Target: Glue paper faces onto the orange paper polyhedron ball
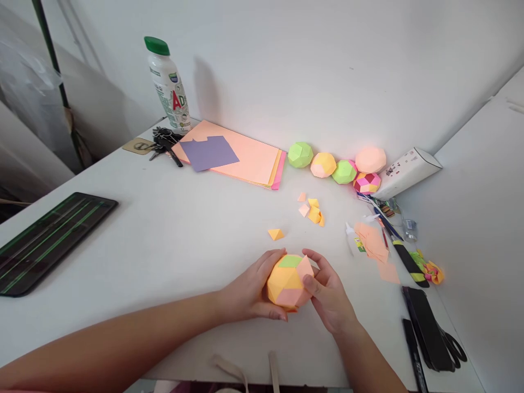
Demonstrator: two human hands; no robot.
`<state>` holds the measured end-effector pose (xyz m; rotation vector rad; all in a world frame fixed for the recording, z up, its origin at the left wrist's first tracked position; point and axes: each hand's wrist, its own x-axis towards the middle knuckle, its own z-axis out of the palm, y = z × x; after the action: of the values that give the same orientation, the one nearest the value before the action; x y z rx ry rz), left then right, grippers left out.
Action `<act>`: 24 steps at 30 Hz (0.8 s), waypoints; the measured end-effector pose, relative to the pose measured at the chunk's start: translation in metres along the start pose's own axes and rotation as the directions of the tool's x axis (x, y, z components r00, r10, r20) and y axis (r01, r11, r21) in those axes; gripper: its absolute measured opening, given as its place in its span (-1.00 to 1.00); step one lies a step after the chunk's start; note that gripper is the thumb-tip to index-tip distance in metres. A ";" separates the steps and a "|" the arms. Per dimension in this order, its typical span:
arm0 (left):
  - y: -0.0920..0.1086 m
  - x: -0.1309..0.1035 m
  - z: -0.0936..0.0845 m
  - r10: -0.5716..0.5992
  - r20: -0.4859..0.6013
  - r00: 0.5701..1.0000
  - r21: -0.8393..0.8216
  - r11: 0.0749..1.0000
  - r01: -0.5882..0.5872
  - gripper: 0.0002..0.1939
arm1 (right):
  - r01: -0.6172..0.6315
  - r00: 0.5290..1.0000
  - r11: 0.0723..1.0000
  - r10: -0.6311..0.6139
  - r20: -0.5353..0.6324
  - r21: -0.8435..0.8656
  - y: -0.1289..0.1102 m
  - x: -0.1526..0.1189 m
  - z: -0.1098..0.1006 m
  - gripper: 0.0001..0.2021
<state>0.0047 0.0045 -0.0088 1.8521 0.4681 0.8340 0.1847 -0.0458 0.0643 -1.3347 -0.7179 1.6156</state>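
Observation:
A faceted paper ball [285, 279] in yellow, pink and green sits between my two hands near the front of the table. My left hand [254, 286] is curled round its left side, thumb low and fingers behind. With thumb and fingers, my right hand [327, 292] pinches a pink paper piece [304, 267] at the ball's upper right; I cannot tell whether it is stuck on. Just beyond the ball lies one folded yellow piece [275, 234]. Farther back is a small cluster of folded yellow pieces [314, 213] with pink ones.
Finished paper balls [300, 155] line the wall. Coloured sheets [241, 155], keys [166, 143] and a bottle [170, 90] stand back left; a tablet [53, 240] lies left. Rightward are glue [351, 237], pink cutouts [371, 243], a cutter [410, 263] and scissors [452, 344].

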 end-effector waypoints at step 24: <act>-0.002 -0.006 0.001 0.218 -0.012 0.976 0.551 0.816 -0.175 -0.01 | 0.033 0.990 0.998 -0.025 0.135 -0.054 -0.002 -0.005 -0.003 -0.43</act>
<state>0.0018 0.0005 -0.0128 2.4406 0.6169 0.9813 0.1884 -0.0500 0.0676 -1.2576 -0.8656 1.6848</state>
